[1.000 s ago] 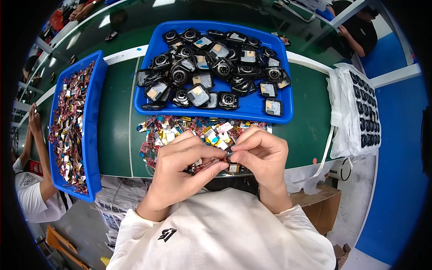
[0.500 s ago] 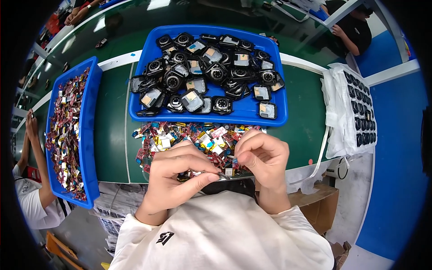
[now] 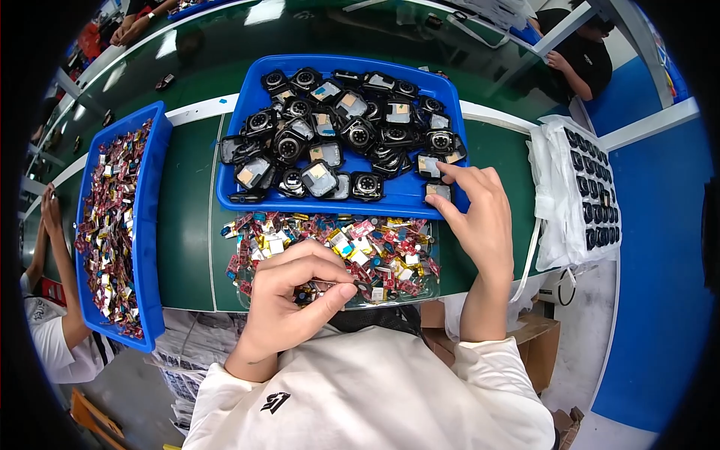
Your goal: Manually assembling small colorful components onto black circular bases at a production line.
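Observation:
My left hand [image 3: 300,289] is closed, thumb and fingers pinching a small dark piece with a rounded end [image 3: 363,288]; most of it is hidden by the fingers. It hovers over the near edge of a clear tray [image 3: 390,301] filled with small red, yellow, white and blue electronic parts [image 3: 360,247]. Over the near right corner of a blue tray [image 3: 330,204], my right hand [image 3: 480,214] is open. Its thumb and index finger are spread at a black smartwatch case [image 3: 439,190] with a pale inner face. More black watch cases [image 3: 319,178] lie heaped in that tray.
At left stands a long blue bin [image 3: 155,225] of similar small parts. White-wrapped trays of black pieces [image 3: 589,184] are stacked at right, by a white rail. A cardboard box [image 3: 536,345] is below the green table [image 3: 187,225]. Other people work at left and far right.
My right hand has moved from beside the left hand, up and to the right, to the watch cases at the blue tray's corner, its fingers opening. The left hand keeps its pinch.

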Available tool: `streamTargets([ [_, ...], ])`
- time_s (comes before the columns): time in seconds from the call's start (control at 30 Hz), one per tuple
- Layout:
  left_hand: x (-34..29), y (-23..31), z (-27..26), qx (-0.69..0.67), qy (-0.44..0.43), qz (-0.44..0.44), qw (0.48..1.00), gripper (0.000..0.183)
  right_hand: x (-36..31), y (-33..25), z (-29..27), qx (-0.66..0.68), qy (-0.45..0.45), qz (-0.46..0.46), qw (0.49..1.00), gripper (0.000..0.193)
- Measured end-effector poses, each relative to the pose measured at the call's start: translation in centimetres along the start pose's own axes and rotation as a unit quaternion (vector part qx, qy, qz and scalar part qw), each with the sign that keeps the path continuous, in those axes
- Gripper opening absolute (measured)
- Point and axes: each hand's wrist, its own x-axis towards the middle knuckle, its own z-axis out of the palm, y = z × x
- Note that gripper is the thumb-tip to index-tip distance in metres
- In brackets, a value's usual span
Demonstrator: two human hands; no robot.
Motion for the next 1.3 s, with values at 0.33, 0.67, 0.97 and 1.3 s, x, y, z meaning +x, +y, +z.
streamTargets([
  [0.33,-0.1,0.0,0.3,0.005,0.005,0.001,1.0,0.006,0.4,-0.2,0.2,0.007,-0.024,0.05,0.998,0.034],
  [0.67,0.4,0.3,1.1,0.058,0.078,0.017,0.995,0.008,-3.5,-4.9,2.4,0.53,0.057,0.087,0.842,0.03],
  [0.97,1.0,0.2,1.5,0.205,0.141,0.05,0.967,0.005,-4.4,-8.7,3.0,0.587,-0.024,0.117,0.801,0.029],
  [1.3,1.1,-0.4,1.3,0.21,0.154,0.049,0.964,0.006,-4.6,-8.9,3.7,0.573,-0.012,0.07,0.817,0.028],
])
